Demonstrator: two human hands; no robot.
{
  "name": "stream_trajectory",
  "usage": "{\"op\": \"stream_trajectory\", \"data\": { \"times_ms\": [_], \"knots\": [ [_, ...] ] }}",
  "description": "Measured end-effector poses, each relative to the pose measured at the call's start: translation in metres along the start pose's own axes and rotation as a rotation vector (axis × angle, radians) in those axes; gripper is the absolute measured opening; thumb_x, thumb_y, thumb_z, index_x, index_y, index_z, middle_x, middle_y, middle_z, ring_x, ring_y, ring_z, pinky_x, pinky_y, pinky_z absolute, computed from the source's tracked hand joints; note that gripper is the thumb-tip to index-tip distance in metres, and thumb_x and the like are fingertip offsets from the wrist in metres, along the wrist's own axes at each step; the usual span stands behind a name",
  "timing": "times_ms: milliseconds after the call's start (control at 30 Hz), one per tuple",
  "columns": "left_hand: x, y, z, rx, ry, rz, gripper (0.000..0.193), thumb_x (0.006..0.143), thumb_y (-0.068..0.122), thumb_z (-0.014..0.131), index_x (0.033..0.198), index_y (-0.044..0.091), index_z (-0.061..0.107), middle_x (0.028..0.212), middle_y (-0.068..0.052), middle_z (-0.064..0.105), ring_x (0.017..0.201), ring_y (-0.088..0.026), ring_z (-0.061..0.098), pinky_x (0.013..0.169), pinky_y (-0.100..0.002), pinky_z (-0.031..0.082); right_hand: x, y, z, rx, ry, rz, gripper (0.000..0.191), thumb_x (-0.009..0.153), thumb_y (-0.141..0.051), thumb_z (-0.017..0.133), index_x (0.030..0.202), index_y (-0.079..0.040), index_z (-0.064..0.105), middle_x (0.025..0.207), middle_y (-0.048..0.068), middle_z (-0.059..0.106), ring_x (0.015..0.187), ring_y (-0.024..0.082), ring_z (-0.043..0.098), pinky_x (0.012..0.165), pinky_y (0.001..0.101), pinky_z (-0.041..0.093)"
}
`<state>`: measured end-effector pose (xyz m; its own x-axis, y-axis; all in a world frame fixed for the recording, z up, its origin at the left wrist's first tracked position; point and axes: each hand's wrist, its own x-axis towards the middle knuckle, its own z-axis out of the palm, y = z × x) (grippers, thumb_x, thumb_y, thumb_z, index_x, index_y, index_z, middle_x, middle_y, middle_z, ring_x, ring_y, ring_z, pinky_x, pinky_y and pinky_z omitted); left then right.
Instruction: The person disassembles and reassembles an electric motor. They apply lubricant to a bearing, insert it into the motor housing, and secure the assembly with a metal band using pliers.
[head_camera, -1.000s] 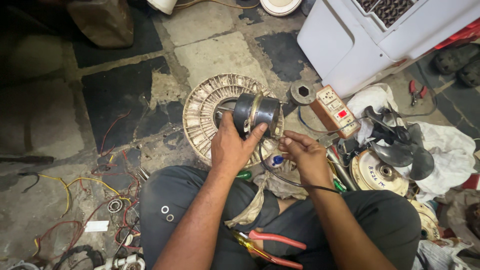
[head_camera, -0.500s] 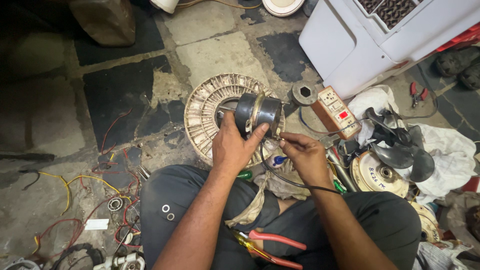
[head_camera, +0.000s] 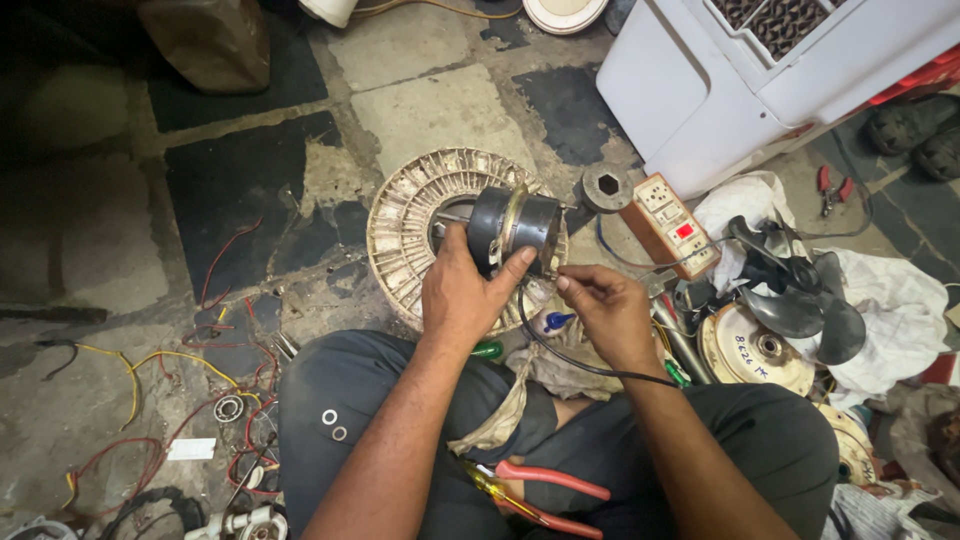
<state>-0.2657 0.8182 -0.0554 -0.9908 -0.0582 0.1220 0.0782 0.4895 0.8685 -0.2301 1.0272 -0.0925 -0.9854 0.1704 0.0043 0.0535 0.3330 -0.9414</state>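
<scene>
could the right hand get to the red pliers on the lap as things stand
Probably yes. The red pliers lie open on the lap just below the right hand, with nothing over them. But that hand is pinching a black wire at the motor, so it would have to let go first.

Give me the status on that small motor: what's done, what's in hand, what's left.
Done: the dark fan blade lies off to the side, apart from the motor. In hand: the left hand grips the small round motor above the ribbed round casing, while the right hand pinches the black wire at its end. Left: the red-handled pliers and yellow-handled screwdriver lie untouched on the lap; nothing looks reassembled.
</scene>
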Motion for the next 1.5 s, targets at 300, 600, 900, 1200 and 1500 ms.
{"op": "stream_trajectory", "data": {
  "times_ms": [300,600,900,1200,1500],
  "knots": [
    [0.000,-0.002,-0.001,0.004,0.005,-0.002,0.079,0.077,0.063,0.078,0.119,0.000,0.055,0.099,-0.022,0.072,0.090,-0.041,0.072,0.077,-0.050,0.055,0.010,0.008,0.008,-0.033,-0.050,0.181,0.040,0.103,-0.035,0.060,0.090,0.001,0.071,0.075,0.005,0.068,0.063,0.011,0.061,0.056,0.0265,0.050],
    [0.000,-0.003,-0.003,0.012,0.003,0.000,0.079,0.077,0.063,0.079,0.119,0.000,0.055,0.100,-0.022,0.071,0.090,-0.041,0.071,0.076,-0.050,0.055,0.003,0.006,0.005,0.325,0.004,0.227,0.021,0.093,-0.018,0.073,0.103,0.001,0.072,0.084,0.004,0.070,0.071,0.011,0.064,0.065,0.0255,0.053],
    [-0.001,-0.002,-0.002,-0.001,0.001,-0.013,0.077,0.077,0.064,0.078,0.117,0.001,0.056,0.101,-0.021,0.071,0.091,-0.039,0.072,0.077,-0.049,0.055,-0.002,-0.005,0.002,0.182,0.018,0.131,0.021,0.088,-0.007,0.078,0.106,0.002,0.074,0.087,0.007,0.073,0.074,0.011,0.066,0.068,0.0254,0.054],
    [0.001,-0.003,-0.002,0.015,0.011,0.002,0.080,0.077,0.064,0.078,0.119,0.000,0.055,0.104,-0.022,0.071,0.093,-0.041,0.071,0.078,-0.050,0.055,-0.005,-0.006,0.006,0.111,0.055,0.026,0.019,0.088,-0.005,0.078,0.105,0.002,0.076,0.093,0.004,0.076,0.082,0.008,0.069,0.074,0.0225,0.056],
    [0.002,-0.003,-0.005,0.003,-0.020,-0.032,0.078,0.076,0.064,0.078,0.117,0.002,0.056,0.100,-0.020,0.072,0.090,-0.039,0.072,0.076,-0.049,0.056,-0.005,-0.001,0.010,0.068,0.069,0.070,0.022,0.090,-0.008,0.077,0.109,0.001,0.075,0.091,0.007,0.076,0.080,0.011,0.070,0.071,0.0241,0.056]
  ]
}}
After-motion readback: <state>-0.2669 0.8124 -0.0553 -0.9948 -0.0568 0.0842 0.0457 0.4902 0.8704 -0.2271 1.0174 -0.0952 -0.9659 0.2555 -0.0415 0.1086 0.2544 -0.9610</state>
